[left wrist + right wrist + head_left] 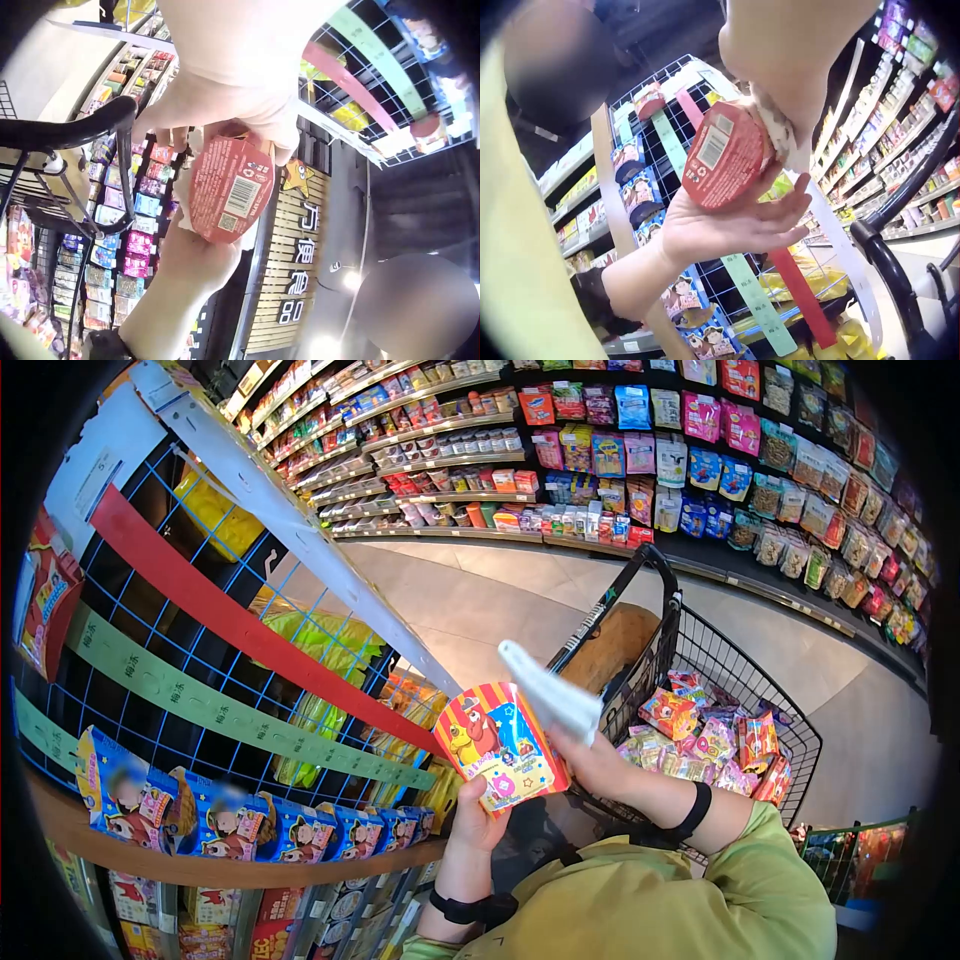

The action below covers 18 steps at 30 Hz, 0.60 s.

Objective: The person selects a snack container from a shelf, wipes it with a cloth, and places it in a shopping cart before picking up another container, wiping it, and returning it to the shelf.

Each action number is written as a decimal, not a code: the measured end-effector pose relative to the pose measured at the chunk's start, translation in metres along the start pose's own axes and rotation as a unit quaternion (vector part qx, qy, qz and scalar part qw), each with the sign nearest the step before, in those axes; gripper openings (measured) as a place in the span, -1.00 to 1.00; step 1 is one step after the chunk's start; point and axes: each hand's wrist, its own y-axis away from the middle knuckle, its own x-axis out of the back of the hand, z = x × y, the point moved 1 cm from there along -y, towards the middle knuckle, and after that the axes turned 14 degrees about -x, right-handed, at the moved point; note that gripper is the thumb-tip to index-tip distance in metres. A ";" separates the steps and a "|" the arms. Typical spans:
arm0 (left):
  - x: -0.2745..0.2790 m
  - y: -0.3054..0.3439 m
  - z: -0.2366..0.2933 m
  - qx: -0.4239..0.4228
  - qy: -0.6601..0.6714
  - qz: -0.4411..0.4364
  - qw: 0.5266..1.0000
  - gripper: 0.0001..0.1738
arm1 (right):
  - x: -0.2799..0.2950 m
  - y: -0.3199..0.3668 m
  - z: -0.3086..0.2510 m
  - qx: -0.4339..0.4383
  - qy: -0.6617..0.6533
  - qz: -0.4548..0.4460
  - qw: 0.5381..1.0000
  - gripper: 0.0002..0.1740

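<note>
My left hand (480, 815) holds a red and yellow cartoon snack carton (497, 752) from below, its thumb over the printed front. The carton's red base (232, 187) with a barcode shows in the left wrist view. In the right wrist view, the left hand's (735, 225) fingers stretch out beneath the carton. My right hand (577, 752) is at the carton's right side with a white cloth (550, 695), blurred in the head view. White crumpled cloth (778, 131) lies along the carton's side, under the right hand (787, 67).
Blue snack packs (225, 825) line a wooden shelf (260, 865) at left, below a blue wire grid hung with red (230, 605) and green strips. A black shopping cart (815, 735) with candy bags (700, 740) stands at right. Stocked shelves (440, 460) run behind.
</note>
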 end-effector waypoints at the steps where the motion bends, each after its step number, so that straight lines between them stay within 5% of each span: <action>1: 0.001 0.001 -0.001 0.004 -0.001 -0.007 1.000 -0.14 | 0.001 -0.002 -0.002 -0.024 -0.110 0.019 0.993 -0.42; 2: 0.002 0.002 -0.002 0.006 -0.002 -0.008 1.000 -0.14 | 0.013 -0.007 0.007 -0.071 -0.152 0.056 0.984 -0.43; 7: -0.001 0.004 0.001 -0.003 -0.108 -0.029 0.994 -0.13 | 0.011 0.011 0.002 -0.211 -0.230 -0.059 0.948 -0.45; 10: 0.007 -0.002 -0.005 -0.022 -0.142 -0.021 0.989 -0.16 | -0.002 0.015 -0.006 -0.122 -0.129 -0.028 0.984 -0.43; 13: -0.007 -0.005 0.009 -0.212 -0.563 0.027 0.798 -0.04 | -0.003 0.013 -0.007 -0.086 -0.051 0.035 0.994 -0.41; 14: -0.018 -0.002 0.011 -0.212 -0.563 0.027 0.798 -0.04 | -0.005 0.014 -0.009 -0.061 0.028 0.069 0.995 -0.41; 16: -0.033 0.004 0.003 -0.160 -0.315 -0.087 0.931 0.03 | -0.016 0.019 -0.014 -0.095 0.077 0.042 0.992 -0.40; 18: -0.025 0.000 -0.005 -0.182 -0.231 -0.116 0.949 0.20 | -0.029 0.023 -0.007 0.123 0.256 0.079 0.955 -0.39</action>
